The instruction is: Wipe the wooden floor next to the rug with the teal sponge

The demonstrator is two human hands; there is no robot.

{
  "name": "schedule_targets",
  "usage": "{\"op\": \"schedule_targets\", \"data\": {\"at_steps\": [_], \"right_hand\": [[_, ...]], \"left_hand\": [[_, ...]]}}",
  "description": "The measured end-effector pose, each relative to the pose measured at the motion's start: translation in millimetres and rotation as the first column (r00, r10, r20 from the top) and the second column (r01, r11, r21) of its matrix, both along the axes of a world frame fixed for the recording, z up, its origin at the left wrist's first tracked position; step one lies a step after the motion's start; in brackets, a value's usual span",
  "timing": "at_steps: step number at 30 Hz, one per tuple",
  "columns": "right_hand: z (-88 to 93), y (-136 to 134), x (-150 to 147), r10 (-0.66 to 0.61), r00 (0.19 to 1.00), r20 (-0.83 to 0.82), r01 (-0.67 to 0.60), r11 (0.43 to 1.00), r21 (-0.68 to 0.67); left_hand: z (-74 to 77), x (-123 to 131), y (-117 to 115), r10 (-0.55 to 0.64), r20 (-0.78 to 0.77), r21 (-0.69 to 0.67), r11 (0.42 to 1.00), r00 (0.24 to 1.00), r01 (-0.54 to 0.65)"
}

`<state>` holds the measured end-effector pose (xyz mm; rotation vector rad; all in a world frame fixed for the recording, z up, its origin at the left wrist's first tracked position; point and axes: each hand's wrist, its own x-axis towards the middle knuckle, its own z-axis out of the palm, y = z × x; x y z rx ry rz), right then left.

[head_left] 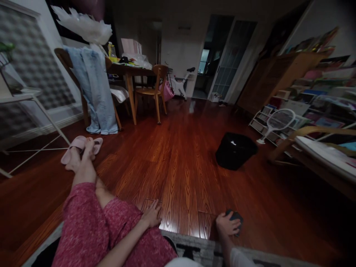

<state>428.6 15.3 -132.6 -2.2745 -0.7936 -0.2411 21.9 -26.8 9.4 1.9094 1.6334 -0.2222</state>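
Observation:
I sit on the floor with my legs in red patterned trousers (91,230) stretched out to the left and crossed at the ankles. My left hand (151,214) rests on the wooden floor beside my thigh, fingers loosely spread, holding nothing. My right hand (227,224) lies on a small dark object (236,218) on the floor at the rug's edge, fingers curled over it. I cannot make out what the object is.
Pink slippers (80,145) are by my feet. A black bin (235,150) stands mid-floor, a white racket-shaped swatter (276,122) behind it. Wooden table and chairs (147,91) with draped jeans (93,96) at the back left, shelves (306,104) at right, a white rack (30,100) at left.

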Motion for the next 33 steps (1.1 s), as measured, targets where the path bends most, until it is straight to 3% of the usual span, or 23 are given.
{"op": "schedule_targets", "data": {"at_steps": [2,5,9,12,14,17,19,21,25,27,30,33], "right_hand": [[1.9,9.8,-34.7,0.070,0.998,0.000,-0.070,0.998,0.001],[1.3,12.4,-90.8,0.330,0.944,-0.002,-0.328,0.935,-0.135],[-5.0,-5.9,-164.0,0.656,0.755,0.001,-0.634,0.731,-0.250],[-5.6,-24.1,-199.1,0.804,0.595,0.019,-0.760,0.570,-0.311],[-1.6,-31.1,-202.6,0.883,0.469,0.023,-0.818,0.443,-0.367],[7.5,-28.6,-175.1,0.966,0.258,0.028,-0.871,0.245,-0.425],[12.1,-21.3,-140.6,0.977,0.208,0.034,-0.874,0.202,-0.442],[14.0,-14.7,-100.5,0.951,0.305,0.046,-0.847,0.293,-0.443],[10.3,-15.4,-30.8,0.705,0.708,0.043,-0.632,0.659,-0.408],[6.8,-21.4,-15.1,0.536,0.844,0.020,-0.490,0.785,-0.379],[3.1,-29.1,-26.0,0.344,0.939,-0.009,-0.327,0.884,-0.333],[1.6,-30.6,-70.0,0.198,0.980,-0.019,-0.193,0.930,-0.313]], "left_hand": [[-0.5,-0.2,0.5,0.004,0.002,0.001,1.000,1.000,-0.004],[-0.6,-0.7,1.5,0.002,0.006,-0.008,1.000,1.000,-0.002],[0.4,-1.6,1.6,0.008,0.028,-0.017,1.000,1.000,-0.008],[3.3,-2.4,0.2,0.027,0.041,-0.001,1.000,0.999,-0.027],[6.5,-3.2,-1.0,0.045,0.054,0.007,0.999,0.998,-0.045],[11.5,-5.0,-2.2,0.059,0.072,0.003,0.998,0.996,-0.060],[14.2,-6.7,-2.8,0.062,0.079,0.003,0.998,0.995,-0.062],[16.2,-8.4,-3.5,0.066,0.080,0.009,0.998,0.995,-0.067],[19.5,-11.6,-4.7,0.074,0.096,0.016,0.997,0.993,-0.076],[21.4,-12.8,-4.8,0.076,0.107,0.007,0.997,0.991,-0.077],[23.8,-14.6,-4.0,0.079,0.113,-0.007,0.997,0.991,-0.078],[25.4,-16.3,-3.0,0.073,0.108,-0.014,0.997,0.991,-0.072]]}}
